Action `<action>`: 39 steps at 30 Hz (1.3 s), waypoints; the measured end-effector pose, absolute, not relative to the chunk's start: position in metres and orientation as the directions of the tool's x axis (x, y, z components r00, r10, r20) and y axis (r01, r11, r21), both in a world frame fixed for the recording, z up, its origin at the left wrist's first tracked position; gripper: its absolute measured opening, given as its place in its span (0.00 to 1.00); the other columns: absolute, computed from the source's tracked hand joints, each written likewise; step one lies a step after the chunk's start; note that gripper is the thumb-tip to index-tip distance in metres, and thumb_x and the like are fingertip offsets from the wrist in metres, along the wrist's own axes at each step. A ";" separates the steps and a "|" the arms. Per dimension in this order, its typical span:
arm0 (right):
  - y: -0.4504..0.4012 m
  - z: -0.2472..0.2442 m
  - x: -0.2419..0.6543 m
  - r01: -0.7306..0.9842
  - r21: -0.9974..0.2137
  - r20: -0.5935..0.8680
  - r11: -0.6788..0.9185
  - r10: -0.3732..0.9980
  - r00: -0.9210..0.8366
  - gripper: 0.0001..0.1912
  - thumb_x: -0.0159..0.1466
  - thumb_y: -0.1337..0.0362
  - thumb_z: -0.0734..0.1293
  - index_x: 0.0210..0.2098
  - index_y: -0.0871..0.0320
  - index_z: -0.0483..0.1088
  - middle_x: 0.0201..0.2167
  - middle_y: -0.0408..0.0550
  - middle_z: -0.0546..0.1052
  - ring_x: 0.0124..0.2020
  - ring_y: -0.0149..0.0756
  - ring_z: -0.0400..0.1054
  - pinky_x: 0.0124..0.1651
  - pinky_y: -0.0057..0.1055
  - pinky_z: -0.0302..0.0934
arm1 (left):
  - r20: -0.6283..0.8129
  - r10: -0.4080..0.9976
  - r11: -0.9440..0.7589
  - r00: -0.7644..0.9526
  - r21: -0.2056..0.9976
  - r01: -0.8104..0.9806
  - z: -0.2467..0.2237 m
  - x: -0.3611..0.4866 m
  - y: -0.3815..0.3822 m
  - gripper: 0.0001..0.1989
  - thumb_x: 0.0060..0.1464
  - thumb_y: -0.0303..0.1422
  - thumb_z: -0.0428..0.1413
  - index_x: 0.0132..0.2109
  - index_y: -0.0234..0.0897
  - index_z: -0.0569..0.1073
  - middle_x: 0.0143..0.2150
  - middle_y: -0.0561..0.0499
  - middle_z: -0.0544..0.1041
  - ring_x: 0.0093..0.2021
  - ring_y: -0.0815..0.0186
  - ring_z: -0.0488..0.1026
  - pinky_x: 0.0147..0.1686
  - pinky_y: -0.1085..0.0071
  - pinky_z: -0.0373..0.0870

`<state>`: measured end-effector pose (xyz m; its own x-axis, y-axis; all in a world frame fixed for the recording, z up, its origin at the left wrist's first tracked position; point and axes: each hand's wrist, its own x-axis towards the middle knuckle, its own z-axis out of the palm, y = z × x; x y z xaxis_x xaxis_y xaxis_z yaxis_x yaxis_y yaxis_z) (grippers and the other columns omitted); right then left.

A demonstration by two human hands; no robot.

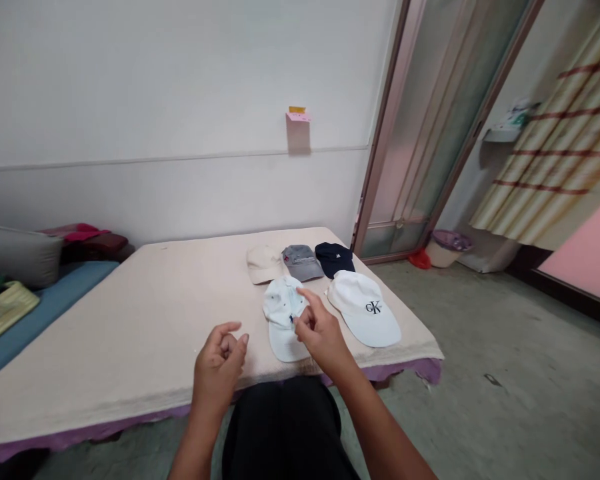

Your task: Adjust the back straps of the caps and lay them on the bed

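A pale blue baseball cap [281, 313] with a small dark logo lies at the bed's near side, its brim toward me. Over its right part is my right hand [320, 330], index finger stretched out, thumb apart and nothing held; contact with the cap cannot be made out. Left of the cap hovers my left hand [220, 360], fingers curled, thumb and index apart, with nothing between them. To the right rests a white cap [357, 303] with black letters. Behind lie a beige cap [264, 262], a grey cap [301, 261] and a navy cap [334, 257] in a row.
The caps lie on a bed with a cream cover [130, 333]. At left are a grey cushion [17, 253] and a blue mat [75, 280]. A sliding door [410, 133], a waste bin [447, 250] and a striped curtain [565, 140] stand at right.
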<state>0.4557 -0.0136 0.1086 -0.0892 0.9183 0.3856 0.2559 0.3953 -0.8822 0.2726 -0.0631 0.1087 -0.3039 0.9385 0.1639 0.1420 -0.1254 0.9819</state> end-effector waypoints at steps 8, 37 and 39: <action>0.019 -0.022 0.476 0.076 -0.986 -0.138 -0.150 0.979 0.151 0.06 0.48 0.68 0.61 0.28 0.59 0.66 0.14 0.38 0.68 0.16 0.30 0.61 0.20 0.24 0.52 | -0.106 0.981 0.120 -0.164 0.989 0.081 0.021 0.280 -0.043 0.14 0.51 0.43 0.52 0.26 0.37 0.64 0.16 0.59 0.66 0.15 0.74 0.60 0.16 0.77 0.56; -0.004 -0.024 0.457 -0.836 -0.447 -0.381 -0.317 0.914 -0.143 0.10 0.50 0.75 0.68 0.30 0.59 0.66 0.27 0.41 0.76 0.21 0.25 0.66 0.22 0.21 0.59 | -0.500 0.856 0.395 -0.129 0.794 -0.463 -0.025 0.279 -0.107 0.12 0.49 0.39 0.57 0.35 0.34 0.71 0.33 0.46 0.78 0.30 0.65 0.75 0.28 0.71 0.70; -0.016 -0.014 0.457 -0.823 -0.466 -0.317 -0.325 0.930 -0.188 0.12 0.50 0.75 0.68 0.33 0.59 0.68 0.32 0.43 0.77 0.27 0.28 0.69 0.26 0.22 0.61 | -0.531 0.843 0.390 -0.088 0.714 -0.581 -0.016 0.274 -0.104 0.14 0.52 0.39 0.54 0.40 0.33 0.72 0.43 0.39 0.77 0.41 0.59 0.75 0.40 0.65 0.71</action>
<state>0.4569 -0.0165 -0.0145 -0.1880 0.9297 -0.3169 -0.8229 -0.3252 -0.4659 0.2738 -0.1039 -0.0156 -0.0877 0.8426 -0.5313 -0.5812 0.3899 0.7143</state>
